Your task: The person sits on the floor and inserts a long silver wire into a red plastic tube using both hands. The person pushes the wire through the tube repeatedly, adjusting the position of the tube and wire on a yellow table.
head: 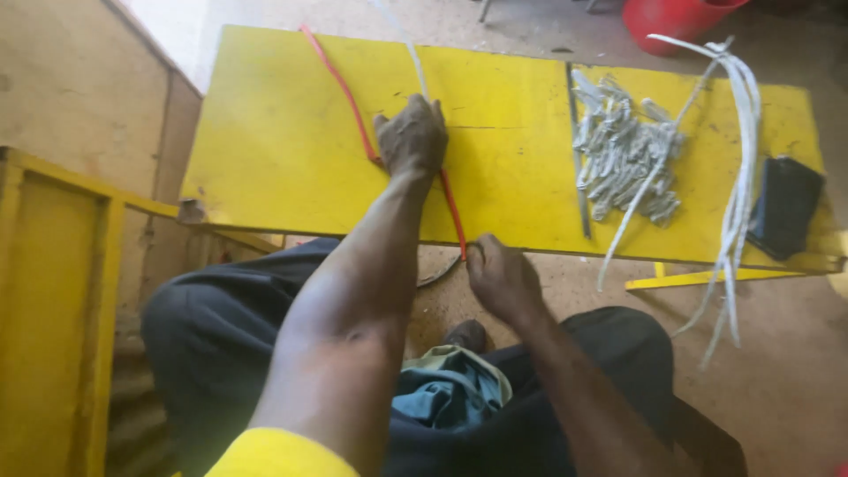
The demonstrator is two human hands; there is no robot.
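Right hand (502, 281) pinches thin red wire's (353, 106) end; left hand (413, 137) presses it flat on scuffed yellow board (265, 150)

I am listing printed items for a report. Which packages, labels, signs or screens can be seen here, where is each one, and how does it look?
No label, sign or lit screen shows.
Flat black object: right end of the yellow board, rectangular, dark; whether it is a pouch or a device cannot be told.
Red tub: floor beyond the board, top edge of view, plain red, no marking visible.
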